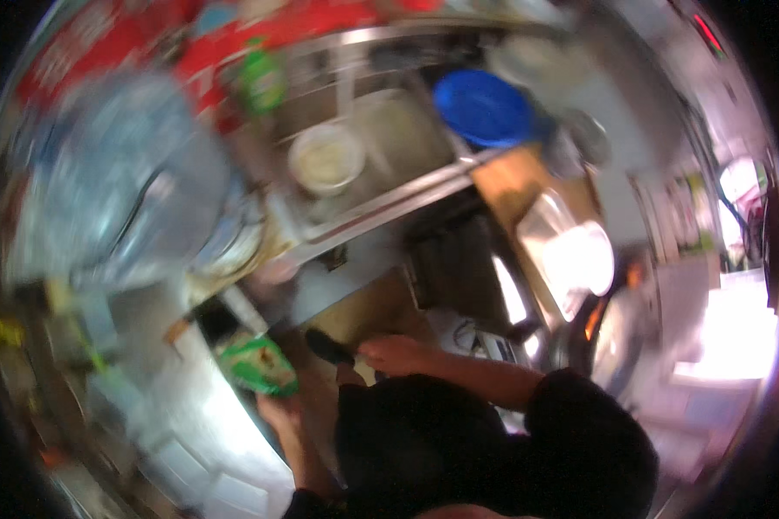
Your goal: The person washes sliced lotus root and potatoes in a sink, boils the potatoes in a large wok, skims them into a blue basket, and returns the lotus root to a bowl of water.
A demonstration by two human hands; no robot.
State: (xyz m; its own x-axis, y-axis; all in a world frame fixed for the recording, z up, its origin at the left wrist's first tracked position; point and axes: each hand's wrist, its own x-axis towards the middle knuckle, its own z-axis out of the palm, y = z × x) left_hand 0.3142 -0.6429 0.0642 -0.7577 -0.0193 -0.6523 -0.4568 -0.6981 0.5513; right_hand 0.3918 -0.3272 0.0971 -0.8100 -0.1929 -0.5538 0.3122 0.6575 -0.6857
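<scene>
Below sink, left hand grips green packet.

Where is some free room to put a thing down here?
Bare steel shows on the sink floor beside the white bowl. The counter right of the blue lid looks crowded, and the left side is too blurred to judge.

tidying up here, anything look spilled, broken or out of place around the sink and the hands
Nothing clearly stands out, though the picture is too blurred to rule out small spills. The left hand holds a green packet, the right hand is empty, and a white bowl sits upright in the sink.
</scene>
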